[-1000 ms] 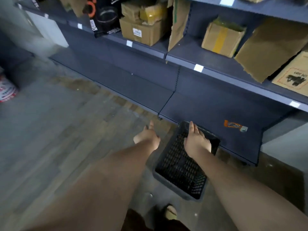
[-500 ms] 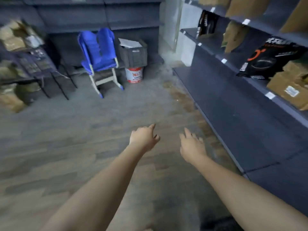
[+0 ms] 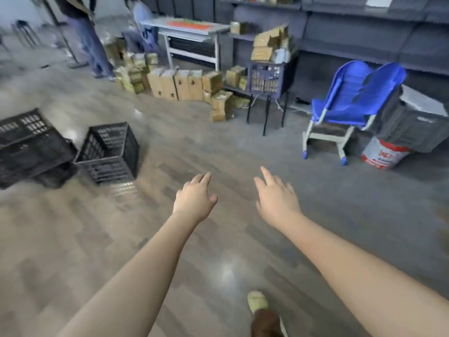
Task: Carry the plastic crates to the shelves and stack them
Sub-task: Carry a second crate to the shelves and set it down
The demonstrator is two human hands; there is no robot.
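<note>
Two black plastic crates stand on the floor at the left: a smaller one [image 3: 110, 152] upright and open at the top, and a larger one [image 3: 29, 147] beside it at the frame's edge, tilted. My left hand [image 3: 194, 199] and my right hand [image 3: 277, 200] are stretched out in front of me over bare floor, both empty with fingers loosely apart. The smaller crate lies to the left of my left hand, well apart from it. Dark grey shelves [image 3: 364, 40] run along the back wall.
A blue chair [image 3: 349, 103] stands at the right next to a grey bin [image 3: 413, 127] resting on a red-and-white bucket [image 3: 384, 155]. Cardboard boxes [image 3: 179, 83], a small crate on a stand [image 3: 267, 79] and a white table [image 3: 189, 30] line the back. A person [image 3: 90, 37] stands far left.
My view has swung left, away from the shelf where the crate was set down. The floor crates and the back of the room have come into sight. Both hands stay empty.
</note>
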